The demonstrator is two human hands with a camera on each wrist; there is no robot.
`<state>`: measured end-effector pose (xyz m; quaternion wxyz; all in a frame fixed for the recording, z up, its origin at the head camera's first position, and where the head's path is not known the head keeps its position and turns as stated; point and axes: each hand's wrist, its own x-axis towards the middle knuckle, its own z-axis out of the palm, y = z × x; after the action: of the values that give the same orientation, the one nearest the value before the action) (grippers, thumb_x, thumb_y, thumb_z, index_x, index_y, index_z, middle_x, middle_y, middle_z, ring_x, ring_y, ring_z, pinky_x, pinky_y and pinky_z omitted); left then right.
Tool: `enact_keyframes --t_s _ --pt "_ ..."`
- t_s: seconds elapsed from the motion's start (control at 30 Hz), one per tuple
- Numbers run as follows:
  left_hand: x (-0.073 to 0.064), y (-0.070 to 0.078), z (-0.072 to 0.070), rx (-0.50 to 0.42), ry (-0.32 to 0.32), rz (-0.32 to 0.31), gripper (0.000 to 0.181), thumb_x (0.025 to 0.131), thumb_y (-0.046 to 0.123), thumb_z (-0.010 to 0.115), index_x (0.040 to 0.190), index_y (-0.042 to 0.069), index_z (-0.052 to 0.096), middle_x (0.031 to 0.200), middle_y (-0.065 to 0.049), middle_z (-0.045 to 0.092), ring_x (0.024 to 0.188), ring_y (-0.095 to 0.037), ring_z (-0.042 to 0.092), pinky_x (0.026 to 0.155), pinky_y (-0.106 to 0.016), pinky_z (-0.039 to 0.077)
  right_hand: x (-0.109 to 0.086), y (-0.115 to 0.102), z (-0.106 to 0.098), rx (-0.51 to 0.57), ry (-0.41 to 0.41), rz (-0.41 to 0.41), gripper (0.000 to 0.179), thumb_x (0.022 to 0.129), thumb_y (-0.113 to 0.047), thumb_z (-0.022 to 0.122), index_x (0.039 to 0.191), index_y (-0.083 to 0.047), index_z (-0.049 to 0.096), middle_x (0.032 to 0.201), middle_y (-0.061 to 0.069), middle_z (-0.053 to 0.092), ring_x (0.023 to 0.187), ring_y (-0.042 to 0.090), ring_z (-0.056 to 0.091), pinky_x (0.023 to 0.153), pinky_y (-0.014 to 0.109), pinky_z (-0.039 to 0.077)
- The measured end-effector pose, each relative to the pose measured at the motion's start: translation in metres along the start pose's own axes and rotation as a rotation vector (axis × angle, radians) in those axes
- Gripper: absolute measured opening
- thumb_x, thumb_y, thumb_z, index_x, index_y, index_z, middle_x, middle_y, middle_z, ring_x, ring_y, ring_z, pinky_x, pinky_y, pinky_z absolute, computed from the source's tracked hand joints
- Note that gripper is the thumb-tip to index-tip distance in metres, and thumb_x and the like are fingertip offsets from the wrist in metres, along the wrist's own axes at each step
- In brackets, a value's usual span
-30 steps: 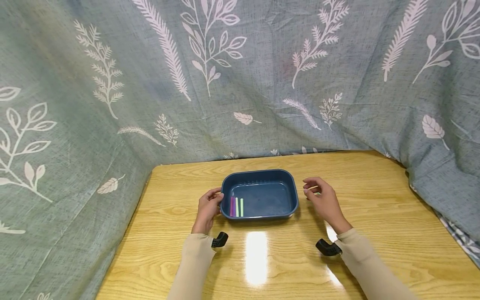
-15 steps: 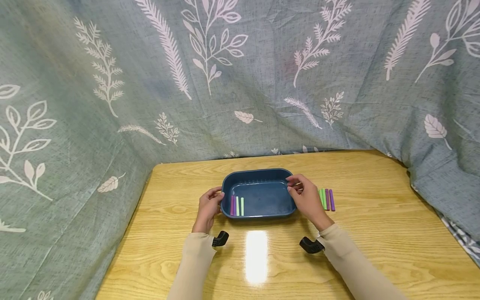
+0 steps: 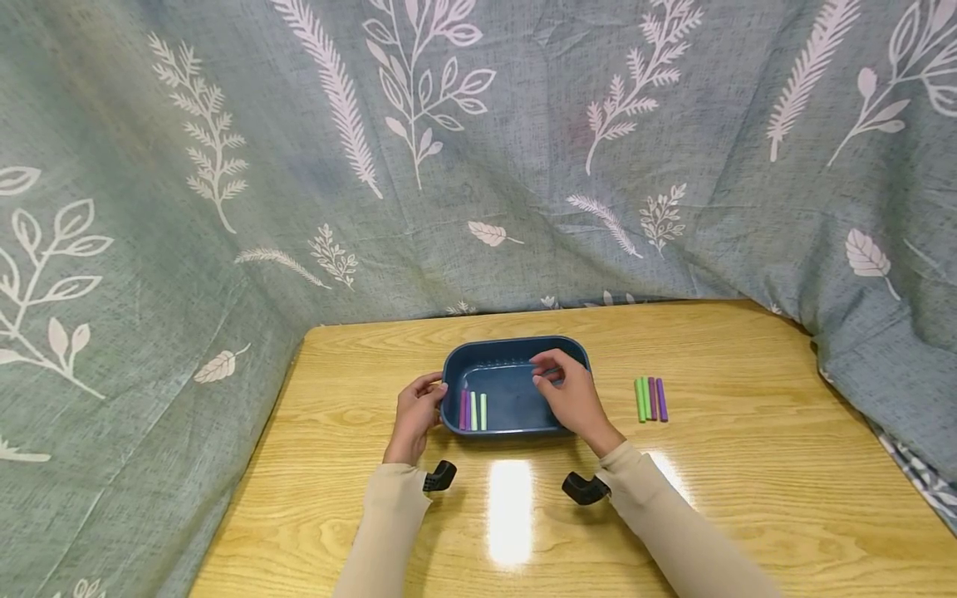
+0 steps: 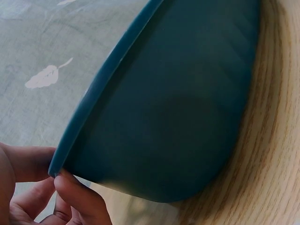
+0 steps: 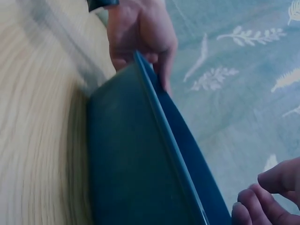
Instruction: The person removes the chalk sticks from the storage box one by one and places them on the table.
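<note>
A dark blue plastic tray (image 3: 516, 432) stands on the wooden table. My left hand (image 3: 413, 419) pinches its left rim between thumb and fingers; the left wrist view shows this grip on the rim (image 4: 70, 136) closely. Over the right part of the tray hovers my right hand (image 3: 574, 403), its fingers loosely bent and nothing visible between them. Purple sticks (image 3: 465, 410) and pale green sticks (image 3: 478, 412), slim like chalk, lie side by side at the tray's left end. Right of the tray, green sticks (image 3: 642, 399), a maroon stick (image 3: 653, 399) and a purple stick (image 3: 662, 399) lie in a row.
The wooden table (image 3: 336, 365) reaches back to a grey-green curtain (image 3: 516, 183) with white leaf prints, which also hangs along both sides. Black curved pieces (image 3: 441, 476) jut from the cuffs at both wrists.
My right hand has moved left from the sticks on the table, across the tray's right rim, to above its inside. The row of sticks there is uncovered. My left hand has stayed on the rim.
</note>
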<state>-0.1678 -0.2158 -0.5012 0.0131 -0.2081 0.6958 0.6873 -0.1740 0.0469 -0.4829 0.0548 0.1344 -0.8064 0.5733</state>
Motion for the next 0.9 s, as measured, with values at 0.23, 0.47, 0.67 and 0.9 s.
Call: enact_keyframes --t_s 0.23,0.47,0.67,0.9 --pt "-0.001 -0.001 0.000 0.010 0.010 -0.013 0.030 0.105 0.007 0.063 0.134 -0.001 0.066 0.098 -0.005 0.057 0.076 -0.015 0.056 0.055 -0.023 0.048 0.001 -0.009 0.021 0.031 -0.044 0.043 0.022 0.099 0.004 0.069 0.120 0.000 0.069 0.106 0.014 0.071 0.092 0.030 0.069 0.081 0.041 0.058" --pt "-0.001 -0.001 0.000 0.012 0.013 -0.001 0.029 0.105 0.007 0.063 0.133 -0.001 0.066 0.098 -0.005 0.057 0.077 -0.015 0.057 0.055 -0.023 0.048 0.005 -0.015 0.038 0.071 -0.055 0.069 0.021 0.099 0.003 0.069 0.118 -0.004 0.070 0.105 0.012 0.071 0.090 0.029 0.068 0.079 0.041 0.057" --pt "0.000 0.000 0.000 0.001 0.012 0.003 0.029 0.105 0.005 0.064 0.133 -0.001 0.067 0.096 -0.003 0.058 0.075 -0.014 0.057 0.054 -0.023 0.048 0.008 -0.017 0.055 0.093 -0.080 0.100 0.019 0.101 0.001 0.067 0.119 -0.002 0.070 0.105 0.013 0.069 0.087 0.027 0.067 0.075 0.039 0.056" --pt "-0.001 -0.002 0.002 0.027 0.023 0.003 0.029 0.105 0.007 0.064 0.133 0.000 0.068 0.096 -0.003 0.058 0.075 -0.014 0.056 0.054 -0.023 0.048 0.012 -0.018 0.071 0.102 -0.071 0.105 0.018 0.099 0.004 0.067 0.117 0.002 0.070 0.102 0.015 0.069 0.082 0.029 0.068 0.071 0.038 0.056"
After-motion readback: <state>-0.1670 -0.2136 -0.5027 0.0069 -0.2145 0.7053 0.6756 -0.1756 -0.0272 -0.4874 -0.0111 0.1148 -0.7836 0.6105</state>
